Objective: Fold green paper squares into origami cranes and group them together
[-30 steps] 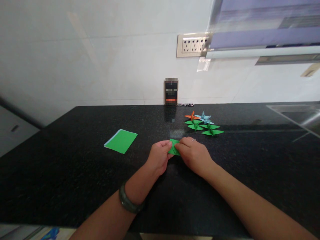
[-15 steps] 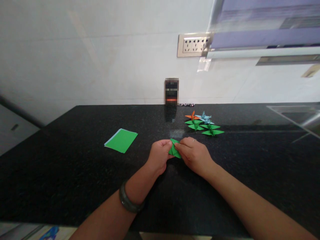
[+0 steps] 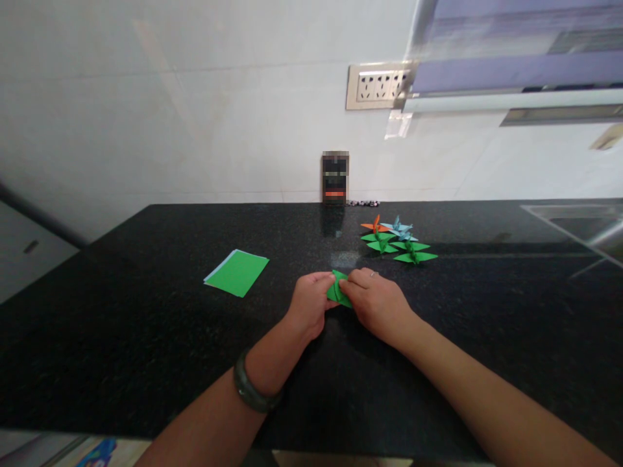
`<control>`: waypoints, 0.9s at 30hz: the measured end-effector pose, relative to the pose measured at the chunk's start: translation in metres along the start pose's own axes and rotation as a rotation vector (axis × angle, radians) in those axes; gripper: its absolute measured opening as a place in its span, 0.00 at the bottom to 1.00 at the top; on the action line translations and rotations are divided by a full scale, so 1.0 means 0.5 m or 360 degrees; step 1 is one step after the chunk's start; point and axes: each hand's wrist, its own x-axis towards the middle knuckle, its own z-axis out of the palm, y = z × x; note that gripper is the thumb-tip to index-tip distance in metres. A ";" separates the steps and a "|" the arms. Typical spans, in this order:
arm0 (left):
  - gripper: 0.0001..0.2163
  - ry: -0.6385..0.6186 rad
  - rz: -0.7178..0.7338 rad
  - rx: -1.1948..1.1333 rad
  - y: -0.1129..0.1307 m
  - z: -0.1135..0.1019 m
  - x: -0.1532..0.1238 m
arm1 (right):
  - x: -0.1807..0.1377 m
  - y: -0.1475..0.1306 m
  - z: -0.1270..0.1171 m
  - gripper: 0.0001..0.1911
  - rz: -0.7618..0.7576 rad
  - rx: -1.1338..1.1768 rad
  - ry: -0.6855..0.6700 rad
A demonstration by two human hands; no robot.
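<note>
We face a pale wall (image 3: 233, 143), and below it a dark speckled countertop (image 3: 146, 363) runs across our view, its far-right end meeting a sink (image 3: 579, 227). Our left hand (image 3: 311, 301) and right hand (image 3: 377, 299) are close together near the middle of that surface, both clamped on the same small piece, thumbs on top; what the fingers do underneath is mostly hidden. Well to the left lies a stack of paper sheets (image 3: 237, 275), green uppermost, with pale edges peeking out; a draught or a brushing sleeve could slide the top sheet off. Against the wall stands a dark upright device (image 3: 335, 176). Just beyond our right hand sit the folded paper figures — an orange one (image 3: 376, 226), blue (image 3: 398, 228) and green ones (image 3: 413, 254), bunched close — and a careless swing of that hand could knock them over or crush their wings. Smallest is the green folded paper (image 3: 338, 290), pinched between our two hands, creases showing between the thumbs. Here the risk seems greatest: if one thumb presses harder than the other, the layers could shift and the crease run crooked; too strong a pull could tear the paper.
</note>
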 end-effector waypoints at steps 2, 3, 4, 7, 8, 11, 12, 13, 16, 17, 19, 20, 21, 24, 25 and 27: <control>0.06 -0.0011 0.0017 0.0022 0.000 -0.001 0.000 | -0.001 0.000 0.003 0.07 0.0031 0.0010 0.0021; 0.06 -0.0030 0.0036 0.0044 -0.001 -0.001 0.000 | -0.002 0.000 0.004 0.07 0.0044 0.0015 0.0042; 0.06 -0.0051 0.0059 0.0072 -0.001 -0.002 0.001 | -0.003 0.001 0.006 0.07 0.0054 0.0018 0.0065; 0.08 -0.0062 0.0124 0.0172 -0.004 -0.004 0.003 | -0.004 0.001 0.009 0.08 0.0044 0.0021 0.0104; 0.08 -0.0053 0.0135 0.0196 -0.005 -0.005 0.004 | -0.004 0.000 0.008 0.08 0.0037 0.0021 0.0107; 0.09 -0.0053 0.0144 0.0222 -0.007 -0.007 0.007 | -0.004 -0.002 0.005 0.08 0.0033 0.0017 0.0103; 0.10 -0.0056 0.0148 0.0224 -0.008 -0.008 0.008 | -0.004 -0.003 0.004 0.08 0.0034 0.0015 0.0099; 0.10 -0.0056 0.0156 0.0229 -0.009 -0.009 0.009 | -0.004 -0.004 0.002 0.08 0.0031 0.0012 0.0092; 0.13 -0.0050 0.0179 0.0235 -0.011 -0.011 0.013 | -0.004 -0.006 -0.001 0.08 0.0019 0.0002 0.0064; 0.14 -0.0051 0.0180 0.0223 -0.012 -0.011 0.013 | -0.004 -0.006 -0.001 0.08 0.0018 0.0000 0.0054; 0.14 -0.0062 0.0161 0.0173 -0.013 -0.011 0.014 | -0.004 -0.005 -0.001 0.08 0.0029 -0.0004 0.0037; 0.15 -0.0071 0.0150 0.0151 -0.013 -0.011 0.013 | -0.004 -0.005 -0.001 0.08 0.0038 -0.0006 0.0032; 0.15 -0.0077 0.0145 0.0140 -0.012 -0.010 0.013 | -0.004 -0.006 0.000 0.08 0.0044 -0.0009 0.0031; 0.14 -0.0092 0.0157 0.0180 -0.011 -0.010 0.011 | -0.004 -0.007 0.002 0.08 0.0040 -0.0020 0.0037; 0.13 -0.0085 0.0164 0.0197 -0.011 -0.010 0.010 | -0.004 -0.009 0.003 0.08 0.0035 -0.0021 0.0040; 0.11 -0.0049 0.0174 0.0222 -0.010 -0.010 0.009 | -0.004 -0.011 0.004 0.08 0.0029 -0.0021 0.0041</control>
